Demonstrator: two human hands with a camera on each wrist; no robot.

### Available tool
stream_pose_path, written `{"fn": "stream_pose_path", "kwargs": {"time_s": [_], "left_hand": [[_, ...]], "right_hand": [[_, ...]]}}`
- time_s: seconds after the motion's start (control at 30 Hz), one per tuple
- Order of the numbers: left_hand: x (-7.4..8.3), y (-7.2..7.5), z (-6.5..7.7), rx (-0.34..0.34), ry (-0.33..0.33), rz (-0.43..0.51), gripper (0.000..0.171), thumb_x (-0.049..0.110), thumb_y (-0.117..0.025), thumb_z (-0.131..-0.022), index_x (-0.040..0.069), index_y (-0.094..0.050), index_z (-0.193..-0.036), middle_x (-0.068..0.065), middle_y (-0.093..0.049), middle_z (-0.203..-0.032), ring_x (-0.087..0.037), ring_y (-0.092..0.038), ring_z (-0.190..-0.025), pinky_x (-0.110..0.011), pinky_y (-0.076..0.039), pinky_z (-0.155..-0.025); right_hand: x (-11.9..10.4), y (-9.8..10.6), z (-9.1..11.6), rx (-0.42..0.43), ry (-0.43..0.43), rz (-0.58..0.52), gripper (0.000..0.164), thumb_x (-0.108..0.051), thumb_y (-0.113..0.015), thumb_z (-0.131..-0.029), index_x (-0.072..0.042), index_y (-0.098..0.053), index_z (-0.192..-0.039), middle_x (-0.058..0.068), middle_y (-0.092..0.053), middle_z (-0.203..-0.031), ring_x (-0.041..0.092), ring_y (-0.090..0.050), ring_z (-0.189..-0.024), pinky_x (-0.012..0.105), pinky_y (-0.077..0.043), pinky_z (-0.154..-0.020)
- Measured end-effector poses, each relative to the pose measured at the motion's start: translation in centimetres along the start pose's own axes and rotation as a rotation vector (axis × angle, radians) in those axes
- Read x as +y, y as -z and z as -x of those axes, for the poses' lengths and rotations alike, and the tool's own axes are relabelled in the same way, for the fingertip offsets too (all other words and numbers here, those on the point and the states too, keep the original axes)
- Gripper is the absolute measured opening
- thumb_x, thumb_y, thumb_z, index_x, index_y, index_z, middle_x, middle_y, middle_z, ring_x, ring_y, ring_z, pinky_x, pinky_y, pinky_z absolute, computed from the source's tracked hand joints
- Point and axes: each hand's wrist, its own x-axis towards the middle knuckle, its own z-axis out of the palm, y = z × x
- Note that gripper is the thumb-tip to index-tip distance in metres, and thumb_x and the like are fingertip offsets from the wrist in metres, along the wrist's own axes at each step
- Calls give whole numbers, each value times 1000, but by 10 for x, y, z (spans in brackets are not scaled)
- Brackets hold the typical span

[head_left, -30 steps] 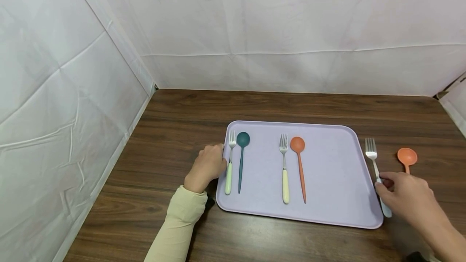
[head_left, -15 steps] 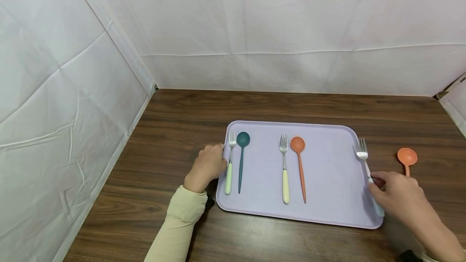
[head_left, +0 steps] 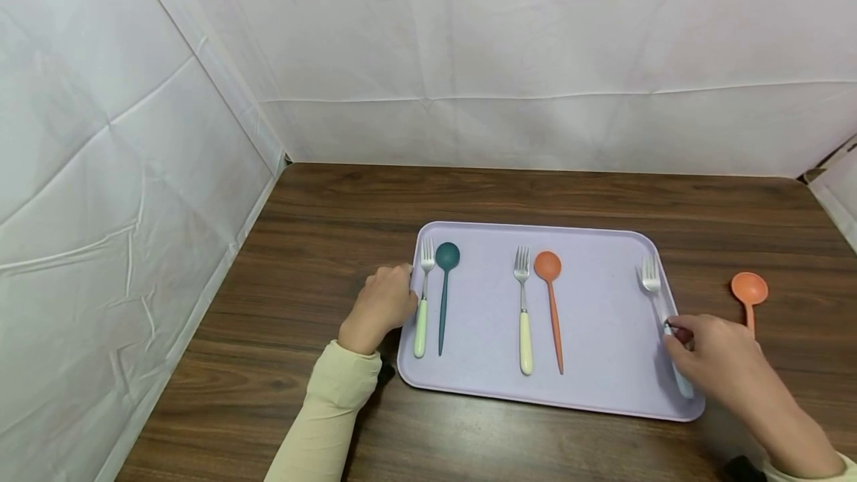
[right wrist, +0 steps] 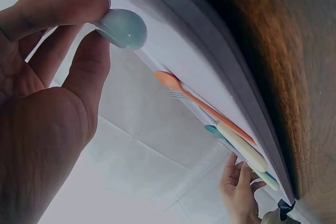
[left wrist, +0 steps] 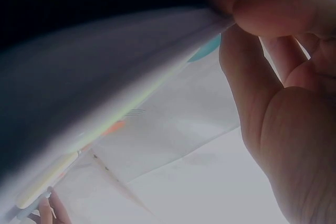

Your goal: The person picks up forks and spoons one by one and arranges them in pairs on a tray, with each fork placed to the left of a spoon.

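My right hand (head_left: 716,355) pinches a fork (head_left: 681,381) with a pale blue handle and silver tines, over the right side of the lilac tray (head_left: 616,333). In the right wrist view the rounded handle end sticks out past thumb and finger. My left hand (head_left: 380,307) grips the tray's left rim between thumb and fingers, as the left wrist view shows. Beside it on the tray lie a fork with a green handle (head_left: 420,329) and a dark teal spoon (head_left: 447,257). Farther right lie a fork with a cream handle (head_left: 525,344) and an orange spoon (head_left: 547,266).
Another orange spoon (head_left: 749,288) lies on the wooden table (head_left: 321,229) to the right of the tray, its handle partly hidden by my right hand. White sheeting (head_left: 535,58) hangs along the back and left of the table.
My right hand has carried the blue-handled fork leftward, from the table beside the tray to over the tray's right side. The left hand and tray have stayed put.
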Motion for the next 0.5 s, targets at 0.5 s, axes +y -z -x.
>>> {"fn": "stream_pose_path", "kwargs": {"time_s": [0.5], "left_hand": [[0, 0, 0, -6, 3, -4, 18, 8, -60, -84, 2, -60, -101, -10, -55, -77, -21, -54, -62, -34, -44, -50]], "right_hand": [[-11, -7, -6, -129, -22, -15, 23, -9, -68, -76, 7, -68, -92, 1, -60, -67, 15, -49, -56, 33, -38, -47]]}}
